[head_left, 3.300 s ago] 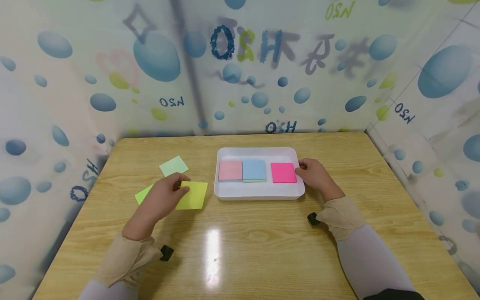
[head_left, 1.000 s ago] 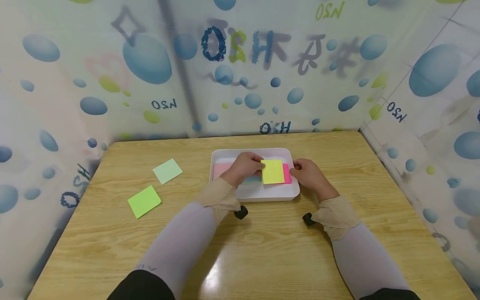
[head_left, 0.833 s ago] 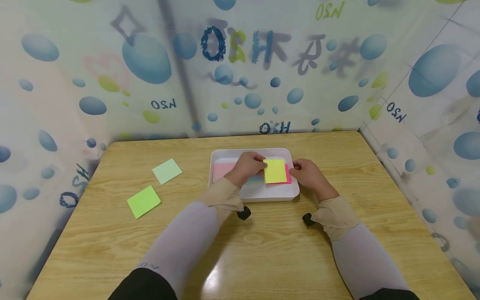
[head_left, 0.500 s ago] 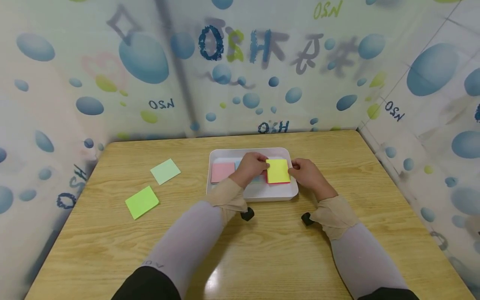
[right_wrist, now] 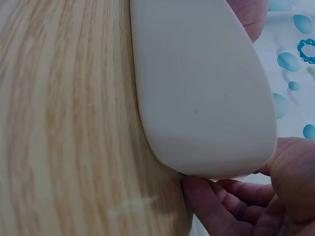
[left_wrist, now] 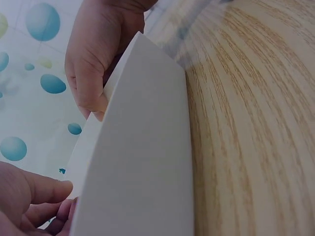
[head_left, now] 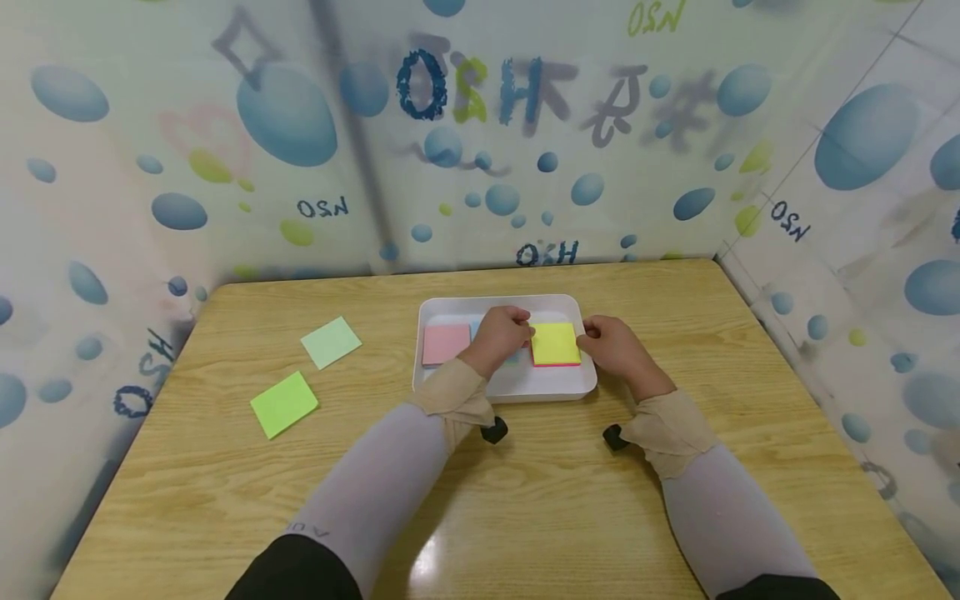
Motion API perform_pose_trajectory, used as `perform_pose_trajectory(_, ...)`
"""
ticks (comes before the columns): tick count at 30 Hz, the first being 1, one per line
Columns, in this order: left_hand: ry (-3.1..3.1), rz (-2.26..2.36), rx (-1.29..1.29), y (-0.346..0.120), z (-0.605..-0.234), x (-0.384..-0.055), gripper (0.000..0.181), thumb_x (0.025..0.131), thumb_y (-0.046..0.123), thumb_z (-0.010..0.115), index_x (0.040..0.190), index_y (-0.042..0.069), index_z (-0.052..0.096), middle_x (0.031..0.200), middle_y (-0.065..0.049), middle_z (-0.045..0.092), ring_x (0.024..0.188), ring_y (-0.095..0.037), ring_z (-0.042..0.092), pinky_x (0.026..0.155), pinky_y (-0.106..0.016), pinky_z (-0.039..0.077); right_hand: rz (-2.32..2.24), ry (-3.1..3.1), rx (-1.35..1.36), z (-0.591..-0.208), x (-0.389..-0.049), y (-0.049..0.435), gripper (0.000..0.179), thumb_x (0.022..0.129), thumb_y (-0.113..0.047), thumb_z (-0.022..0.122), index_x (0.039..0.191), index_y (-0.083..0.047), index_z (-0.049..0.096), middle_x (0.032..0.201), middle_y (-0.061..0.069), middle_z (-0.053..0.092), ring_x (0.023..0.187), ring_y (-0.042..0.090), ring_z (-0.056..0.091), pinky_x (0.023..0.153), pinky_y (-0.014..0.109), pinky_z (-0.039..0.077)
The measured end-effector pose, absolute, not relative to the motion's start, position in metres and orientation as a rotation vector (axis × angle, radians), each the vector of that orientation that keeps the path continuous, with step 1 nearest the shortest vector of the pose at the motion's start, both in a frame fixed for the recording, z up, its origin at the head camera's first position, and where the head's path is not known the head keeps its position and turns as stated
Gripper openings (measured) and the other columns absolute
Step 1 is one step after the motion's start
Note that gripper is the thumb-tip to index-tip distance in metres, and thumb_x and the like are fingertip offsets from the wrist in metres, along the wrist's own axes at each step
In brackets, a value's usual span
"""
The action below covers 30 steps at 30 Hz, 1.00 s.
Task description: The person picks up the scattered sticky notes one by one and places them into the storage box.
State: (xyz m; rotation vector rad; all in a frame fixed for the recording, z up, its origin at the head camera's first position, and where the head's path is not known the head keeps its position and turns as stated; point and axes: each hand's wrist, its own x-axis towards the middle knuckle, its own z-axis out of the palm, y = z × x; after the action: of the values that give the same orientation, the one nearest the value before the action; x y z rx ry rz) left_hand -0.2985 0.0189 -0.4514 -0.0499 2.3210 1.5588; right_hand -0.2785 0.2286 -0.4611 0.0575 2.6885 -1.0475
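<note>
A white tray (head_left: 525,390) on the wooden table holds sticky note pads. Its yellow sticky note pad (head_left: 556,344) lies over a pink one, whose magenta edge shows underneath. My left hand (head_left: 500,337) reaches over the tray, fingertips at the yellow pad's left edge; in the left wrist view its thumb and fingers (left_wrist: 34,201) are slightly apart. At the tray's right end my right hand (head_left: 618,354) pinches the rim, thumb inside and fingers outside. A pale pink pad (head_left: 446,343) lies at the tray's left; a blue pad (head_left: 475,327) is mostly hidden behind my left hand.
Left of the tray, a pale green sticky note pad (head_left: 331,342) and a bright green one (head_left: 284,405) lie on the table (head_left: 570,508). Behind the table's far edge hangs a patterned backdrop (head_left: 480,208).
My left hand has carried the yellow pad from the left of the tray to above the bright pink pad, lowered it there and loosened its fingers. The right hand has stayed at the tray's rim.
</note>
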Motion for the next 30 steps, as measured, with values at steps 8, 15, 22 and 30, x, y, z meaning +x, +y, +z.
perform_pose_trajectory(8,2.314,1.559,-0.065,0.015,-0.451,-0.297,0.029,0.099,0.007,0.068,0.128,0.001,0.068,0.109,-0.009,0.065,0.087,-0.016,0.065,0.085,-0.03,0.06,-1.045,2.675,0.074,-0.459,-0.279,0.226,0.044,0.105,-0.02,0.053,0.143,0.001,0.056,0.129,0.019,0.062,0.111,0.031,0.055,0.098,0.042,0.05)
perform_pose_trajectory(15,2.33,1.523,-0.037,0.012,-0.446,-0.297,0.027,0.101,0.012,0.067,0.128,0.005,0.067,0.106,-0.007,0.062,0.086,-0.016,0.064,0.08,-0.027,0.058,-1.037,2.69,0.04,-0.458,-0.279,0.224,0.043,0.104,-0.019,0.053,0.141,0.003,0.057,0.128,0.021,0.063,0.109,0.031,0.057,0.096,0.043,0.051)
perform_pose_trajectory(22,2.445,1.39,0.059,0.002,-0.445,-0.295,0.031,0.104,0.025,0.062,0.131,0.01,0.066,0.118,-0.009,0.068,0.093,-0.02,0.067,0.082,-0.033,0.055,-1.041,2.687,0.059,-0.46,-0.279,0.225,0.044,0.104,-0.02,0.053,0.142,0.002,0.057,0.129,0.02,0.062,0.11,0.032,0.055,0.098,0.043,0.051)
perform_pose_trajectory(30,2.549,1.302,0.165,-0.015,-0.439,-0.289,0.039,0.105,0.028,0.06,0.14,0.012,0.062,0.126,-0.009,0.067,0.103,-0.023,0.064,0.09,-0.04,0.055,-1.047,2.665,0.069,-0.46,-0.277,0.226,0.044,0.105,-0.02,0.052,0.142,0.002,0.056,0.126,0.019,0.06,0.11,0.031,0.053,0.093,0.04,0.05)
